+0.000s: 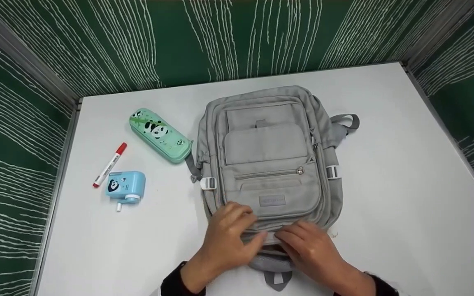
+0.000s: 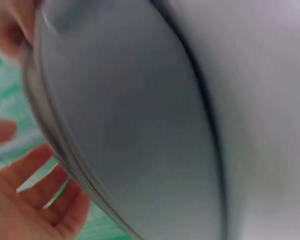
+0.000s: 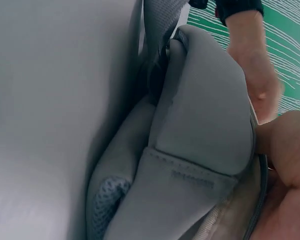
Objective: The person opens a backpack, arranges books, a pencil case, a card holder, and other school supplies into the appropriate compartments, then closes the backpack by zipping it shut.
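Note:
A grey backpack (image 1: 268, 144) lies on its back, its carry loop (image 1: 278, 280) toward me. My right hand (image 1: 313, 250) pinches the fabric edge at the near end, beside a dark gap there. That hand (image 3: 290, 165) is at the right side in the right wrist view, by the zipper edge (image 3: 260, 195). Over the near left part of the bag is my left hand (image 1: 228, 238), thumb and fingers spread. In the left wrist view, the left hand's fingers (image 2: 45, 185) are loosely bent next to the zipper edge, gripping nothing.
Left of the backpack on the white table (image 1: 171, 230) lies a green panda pencil case (image 1: 161, 135). Farther left are a red-capped marker (image 1: 110, 165) and a light blue crank pencil sharpener (image 1: 128, 185). Green walls with white streaks (image 1: 261, 41) enclose the table.

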Demonstrator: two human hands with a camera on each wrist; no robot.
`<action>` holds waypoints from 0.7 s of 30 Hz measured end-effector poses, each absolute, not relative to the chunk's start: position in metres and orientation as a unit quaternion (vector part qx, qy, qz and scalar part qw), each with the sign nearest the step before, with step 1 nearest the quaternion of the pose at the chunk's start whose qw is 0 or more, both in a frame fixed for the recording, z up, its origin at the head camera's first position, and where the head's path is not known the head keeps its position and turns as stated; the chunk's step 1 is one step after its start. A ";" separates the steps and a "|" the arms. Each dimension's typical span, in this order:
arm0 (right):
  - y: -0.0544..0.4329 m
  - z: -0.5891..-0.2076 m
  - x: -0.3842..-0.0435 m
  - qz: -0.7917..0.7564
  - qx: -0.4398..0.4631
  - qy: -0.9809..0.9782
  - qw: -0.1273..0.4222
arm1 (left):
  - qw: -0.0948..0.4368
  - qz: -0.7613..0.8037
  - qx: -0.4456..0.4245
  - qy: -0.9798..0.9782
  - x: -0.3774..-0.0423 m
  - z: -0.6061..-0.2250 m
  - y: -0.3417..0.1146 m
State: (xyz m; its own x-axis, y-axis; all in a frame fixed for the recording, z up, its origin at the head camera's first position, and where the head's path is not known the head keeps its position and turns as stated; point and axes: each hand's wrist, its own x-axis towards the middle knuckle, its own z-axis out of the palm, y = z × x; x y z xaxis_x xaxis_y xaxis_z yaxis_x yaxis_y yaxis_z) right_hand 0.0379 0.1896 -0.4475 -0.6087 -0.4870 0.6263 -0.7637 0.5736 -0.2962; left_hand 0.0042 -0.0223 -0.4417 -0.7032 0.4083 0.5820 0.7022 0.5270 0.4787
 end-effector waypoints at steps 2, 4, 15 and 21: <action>0.190 -0.448 0.039 0.285 0.369 -0.857 0.218 | 0.179 -0.326 -0.364 -0.854 0.017 -0.443 -0.013; 0.193 -0.447 0.039 0.294 0.377 -0.859 0.183 | 0.156 -0.296 -0.391 -0.857 0.027 -0.446 -0.006; 0.232 -0.426 -0.005 0.324 0.330 -0.868 0.180 | 0.161 -0.231 -0.439 -0.853 0.039 -0.454 0.004; 0.273 -0.432 -0.059 0.337 0.218 -0.884 0.240 | 0.168 -0.206 -0.448 -0.853 0.043 -0.455 0.003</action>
